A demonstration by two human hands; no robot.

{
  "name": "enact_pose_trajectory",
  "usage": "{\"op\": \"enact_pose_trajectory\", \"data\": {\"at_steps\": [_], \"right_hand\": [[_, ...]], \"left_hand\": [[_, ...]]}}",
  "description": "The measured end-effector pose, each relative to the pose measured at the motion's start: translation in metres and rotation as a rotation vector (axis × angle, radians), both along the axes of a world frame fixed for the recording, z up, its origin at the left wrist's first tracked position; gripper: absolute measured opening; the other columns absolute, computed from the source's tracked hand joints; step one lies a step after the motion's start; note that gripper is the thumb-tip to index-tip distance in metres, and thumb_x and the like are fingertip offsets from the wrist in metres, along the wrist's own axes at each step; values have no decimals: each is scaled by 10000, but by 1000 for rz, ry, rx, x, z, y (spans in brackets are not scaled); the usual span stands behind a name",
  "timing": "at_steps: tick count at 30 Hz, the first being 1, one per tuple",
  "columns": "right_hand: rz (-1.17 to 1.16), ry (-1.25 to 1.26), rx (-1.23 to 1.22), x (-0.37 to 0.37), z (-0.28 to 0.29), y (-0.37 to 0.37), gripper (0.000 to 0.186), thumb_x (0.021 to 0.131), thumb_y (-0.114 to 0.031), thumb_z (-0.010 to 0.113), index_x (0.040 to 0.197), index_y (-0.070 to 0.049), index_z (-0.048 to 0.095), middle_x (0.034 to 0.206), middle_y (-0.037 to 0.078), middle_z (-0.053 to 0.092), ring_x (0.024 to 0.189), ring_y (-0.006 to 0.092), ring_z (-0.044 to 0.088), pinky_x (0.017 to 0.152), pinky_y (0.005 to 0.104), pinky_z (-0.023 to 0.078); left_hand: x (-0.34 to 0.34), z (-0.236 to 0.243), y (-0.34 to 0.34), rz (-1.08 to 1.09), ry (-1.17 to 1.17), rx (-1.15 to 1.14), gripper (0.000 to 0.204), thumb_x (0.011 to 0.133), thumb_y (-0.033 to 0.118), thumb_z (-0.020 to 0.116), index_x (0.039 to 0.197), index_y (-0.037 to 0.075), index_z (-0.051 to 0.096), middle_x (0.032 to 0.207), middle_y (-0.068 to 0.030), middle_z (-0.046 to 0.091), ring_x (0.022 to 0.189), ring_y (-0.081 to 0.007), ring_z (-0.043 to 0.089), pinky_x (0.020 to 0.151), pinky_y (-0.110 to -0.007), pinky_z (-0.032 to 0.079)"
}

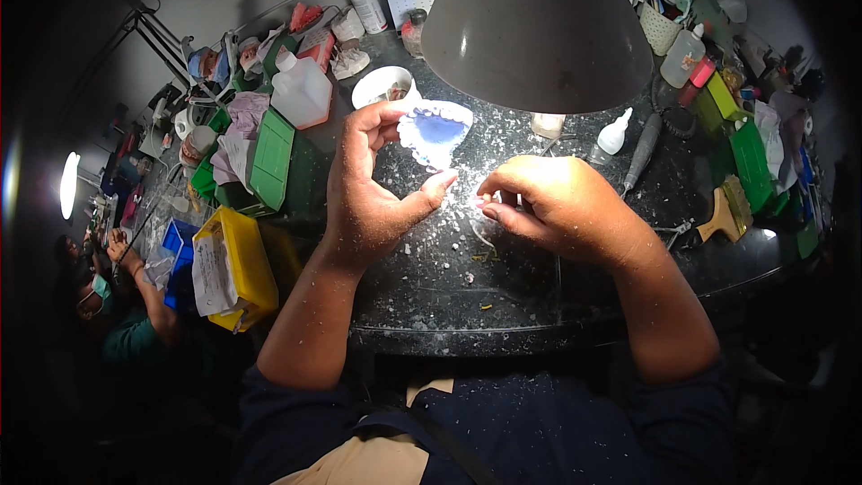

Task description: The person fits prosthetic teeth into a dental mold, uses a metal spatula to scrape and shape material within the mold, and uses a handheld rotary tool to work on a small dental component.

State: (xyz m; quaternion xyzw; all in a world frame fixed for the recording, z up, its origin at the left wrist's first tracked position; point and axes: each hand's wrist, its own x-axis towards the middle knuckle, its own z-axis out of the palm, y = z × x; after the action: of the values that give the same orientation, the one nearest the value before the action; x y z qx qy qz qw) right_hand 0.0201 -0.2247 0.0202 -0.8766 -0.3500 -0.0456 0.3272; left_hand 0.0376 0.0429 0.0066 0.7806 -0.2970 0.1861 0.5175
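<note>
My left hand (366, 184) is closed around the edges of a dental cast (438, 129), lifted above the bench. The cast is horseshoe-shaped, with pale teeth along its rim and a bluish middle. To its right, my right hand (567, 204) has thumb and index finger pinched together. Something small and pale shows at those fingertips, too bright and tiny to name. The dark worktop (431, 283) beneath is strewn with white crumbs and dust. Just behind the cast stands a white bowl (368, 90), its contents partly hidden.
A large grey lamp shade (539, 36) hangs over the far middle. A yellow bin (256, 260), blue bin (180, 247) and green bin (272, 160) line the left. At right are a handpiece (643, 154), a white dropper bottle (614, 133) and a brush (718, 218). A co-worker (144, 332) sits far left.
</note>
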Motion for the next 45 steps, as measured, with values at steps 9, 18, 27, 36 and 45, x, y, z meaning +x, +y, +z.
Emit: {"op": "enact_pose_trajectory", "data": {"at_steps": [9, 18, 27, 36, 45], "right_hand": [[-33, 103, 12, -2, 8, -1, 173, 1003, -266, 789, 1082, -114, 766, 944, 98, 782, 863, 305, 778, 777, 413, 615], [32, 22, -136, 0, -4, -1, 229, 988, -320, 806, 1100, -122, 782, 970, 107, 773, 877, 324, 779, 784, 433, 624], [-84, -50, 353, 0, -3, 11, 413, 953, -405, 876, 1136, -58, 748, 966, 105, 756, 772, 254, 755, 690, 367, 601], [-149, -190, 320, -8, -18, 29, 439, 944, -415, 866, 1161, -54, 745, 951, 128, 790, 774, 313, 788, 692, 405, 622], [-174, -334, 263, -7, -13, 29, 336, 952, -352, 839, 1092, -57, 758, 881, 120, 776, 726, 297, 778, 653, 401, 612]], "left_hand": [[-2, 3, -6, -16, 32, -24, 792, 838, -36, 874, 1508, 24, 457, 1441, -170, 638, 1320, -234, 642, 1156, -393, 512], [5, -3, 3, 88, -105, 113, 770, 822, -7, 910, 1498, 26, 544, 1483, -133, 595, 1309, -219, 646, 1139, -372, 527], [-3, 1, -8, 35, -72, 58, 797, 732, 158, 1044, 1415, 48, 648, 1379, -122, 620, 1225, -217, 680, 1025, -368, 597], [-5, 5, -15, 69, -266, 177, 741, 753, 320, 1045, 1367, 82, 705, 1227, -104, 670, 1034, -215, 710, 860, -350, 617], [-5, 0, -14, 35, -174, 142, 687, 808, 356, 1010, 1361, 58, 732, 1182, -112, 690, 1050, -213, 723, 875, -351, 626]]}}
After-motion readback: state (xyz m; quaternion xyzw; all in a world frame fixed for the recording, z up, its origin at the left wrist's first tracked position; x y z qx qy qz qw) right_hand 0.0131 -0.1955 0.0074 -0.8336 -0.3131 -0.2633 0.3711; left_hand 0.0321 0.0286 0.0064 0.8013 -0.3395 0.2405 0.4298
